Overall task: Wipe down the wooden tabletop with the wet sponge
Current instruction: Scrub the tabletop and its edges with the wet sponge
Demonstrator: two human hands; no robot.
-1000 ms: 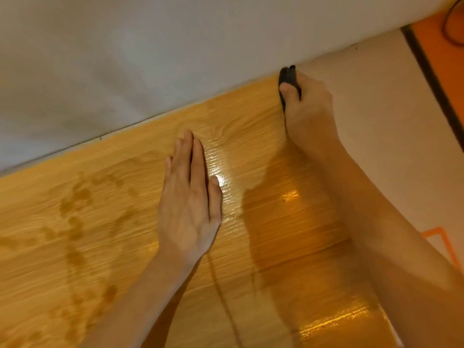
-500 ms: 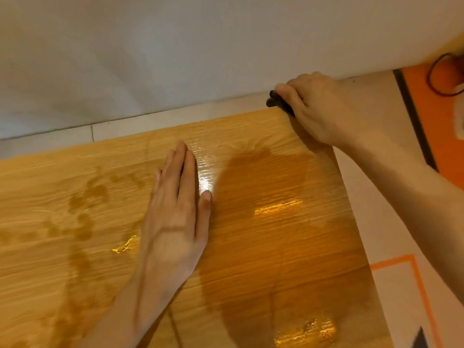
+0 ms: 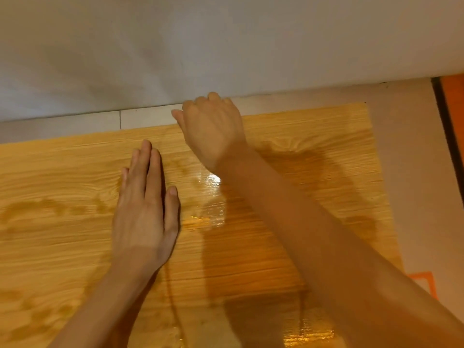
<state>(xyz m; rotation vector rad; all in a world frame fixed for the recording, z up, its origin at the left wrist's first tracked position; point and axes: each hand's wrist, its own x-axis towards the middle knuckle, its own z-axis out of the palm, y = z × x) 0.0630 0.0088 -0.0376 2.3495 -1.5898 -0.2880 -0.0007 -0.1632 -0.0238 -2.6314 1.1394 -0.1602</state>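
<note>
Since the earlier frame, we find the right hand point(image 3: 213, 126) has travelled leftward along the far edge of the tabletop point(image 3: 313, 151), away from the far right corner, and now sits just beyond the fingertips of the left hand point(image 3: 144, 212); the left hand has kept its place.

We note the wooden tabletop fills most of the view, its far edge running beside a pale floor strip point(image 3: 75, 124) at the foot of a white wall point(image 3: 226, 46). Wet, glossy patches point(image 3: 211, 197) lie between the two hands and near the bottom right, with darker damp marks toward the left.

We record the left hand pressed flat on the wood, fingers straight and held close together, thumb alongside.

We record the right hand knuckles-up at the far edge, fingers curled under. The sponge is hidden in this view; we cannot tell whether it is beneath that hand.
</note>
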